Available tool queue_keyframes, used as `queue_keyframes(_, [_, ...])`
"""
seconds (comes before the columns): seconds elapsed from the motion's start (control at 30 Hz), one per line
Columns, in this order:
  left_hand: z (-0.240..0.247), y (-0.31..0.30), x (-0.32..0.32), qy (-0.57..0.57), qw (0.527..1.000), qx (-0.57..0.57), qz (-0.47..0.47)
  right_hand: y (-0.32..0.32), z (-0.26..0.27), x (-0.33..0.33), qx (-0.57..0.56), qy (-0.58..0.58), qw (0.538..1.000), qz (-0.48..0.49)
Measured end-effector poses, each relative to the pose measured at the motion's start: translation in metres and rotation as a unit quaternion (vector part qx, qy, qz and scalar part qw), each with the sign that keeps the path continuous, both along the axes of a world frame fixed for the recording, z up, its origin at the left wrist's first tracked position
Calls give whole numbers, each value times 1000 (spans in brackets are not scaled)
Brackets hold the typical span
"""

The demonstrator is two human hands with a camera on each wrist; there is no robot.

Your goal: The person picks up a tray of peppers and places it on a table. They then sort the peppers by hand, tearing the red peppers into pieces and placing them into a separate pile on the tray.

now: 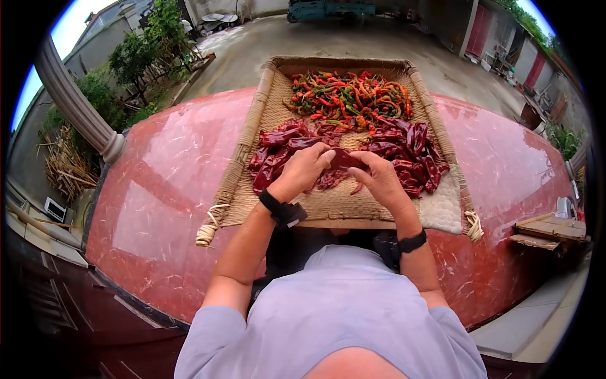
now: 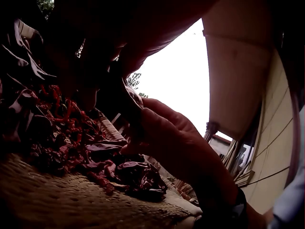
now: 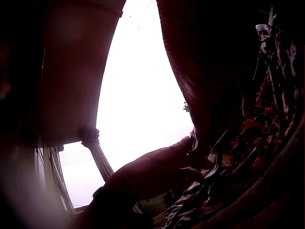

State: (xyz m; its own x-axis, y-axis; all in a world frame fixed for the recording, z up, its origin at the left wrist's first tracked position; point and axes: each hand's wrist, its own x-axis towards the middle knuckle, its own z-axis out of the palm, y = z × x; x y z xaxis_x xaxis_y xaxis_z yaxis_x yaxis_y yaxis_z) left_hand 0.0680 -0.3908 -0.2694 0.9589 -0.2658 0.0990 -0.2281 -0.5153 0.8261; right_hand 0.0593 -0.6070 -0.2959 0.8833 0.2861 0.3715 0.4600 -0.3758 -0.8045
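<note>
left hand [image 1: 302, 170] and right hand [image 1: 380, 179] are seen close together just below the centre of the head view. one dark red dried chilli [image 1: 344, 158] is pinched between them: its left end is gripped by the curled fingers and thumb of the left hand, its right end by those of the right hand. the pod is held low over the woven tray [image 1: 254, 120], near its middle, apparently so that anything shed is caught by the weave. both ends seem to be held because the pod is thin and leathery and is better steadied that way.

more dark pods are gathered in a left heap [image 1: 274, 148] and a right heap [image 1: 407, 148], either side of the hands and within easy reach. smaller mixed chillies [image 1: 350, 95], red, orange and green, are kept apart at the upper centre of the frame, seemingly so that the kinds are not mingled. the tray is laid flat on a red stone ledge [image 1: 158, 183] in the open, which is judged to suit airing. black straps [image 1: 282, 211] are worn on both wrists. in the wrist views the hands are shown only as dark shapes against bright sky, with pods beneath.
</note>
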Motion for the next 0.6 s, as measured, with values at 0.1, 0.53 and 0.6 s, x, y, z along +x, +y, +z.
queue_keyframes(0.1, [-14,18,14,-90,995,35,22,-21,12,1,-28,-62,993,-100])
queue_keyframes(0.53, [-25,43,49,-161,929,305,132,-112,-23,28,-235,-5,824,-515])
queue_keyframes(0.6, [-25,45,51,-149,939,281,134,-111,-18,24,-249,-17,821,-513])
